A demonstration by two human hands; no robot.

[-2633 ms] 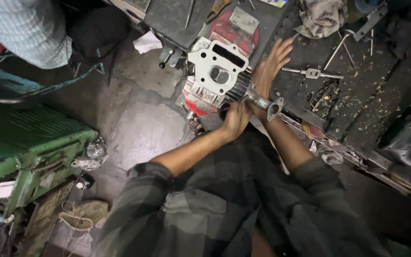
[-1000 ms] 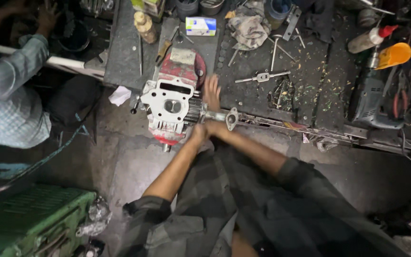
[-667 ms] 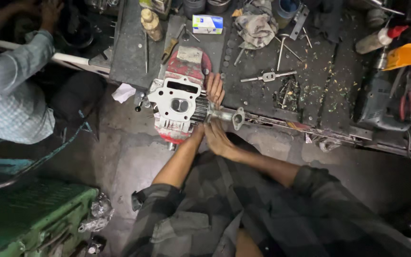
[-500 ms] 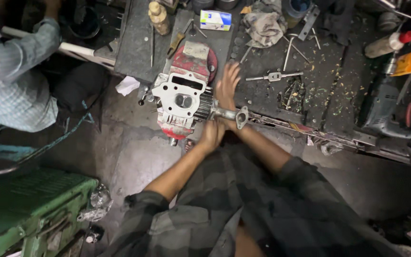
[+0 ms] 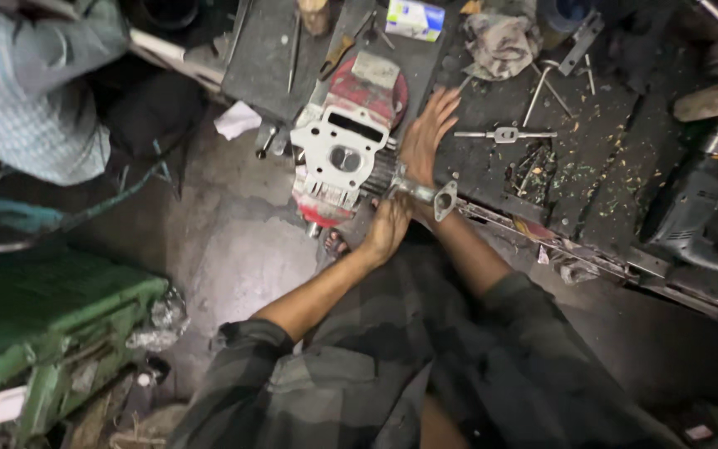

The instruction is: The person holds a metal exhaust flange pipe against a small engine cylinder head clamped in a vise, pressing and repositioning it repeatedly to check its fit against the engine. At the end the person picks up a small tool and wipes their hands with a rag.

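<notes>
Head view: both forearms reach forward, left hand (image 5: pixel 388 229) gripping the flanged metal pipe (image 5: pixel 425 193), right hand (image 5: pixel 427 133) spread flat against the red-and-white small engine (image 5: pixel 344 150).

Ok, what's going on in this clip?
A person in a dark checked shirt stands at a cluttered dark metal workbench, working on a small red-and-white engine at its edge. The right hand lies flat against the engine's side; the left hand grips a short metal pipe fitting sticking out of it. Another person in a light striped shirt is nearby.
</notes>
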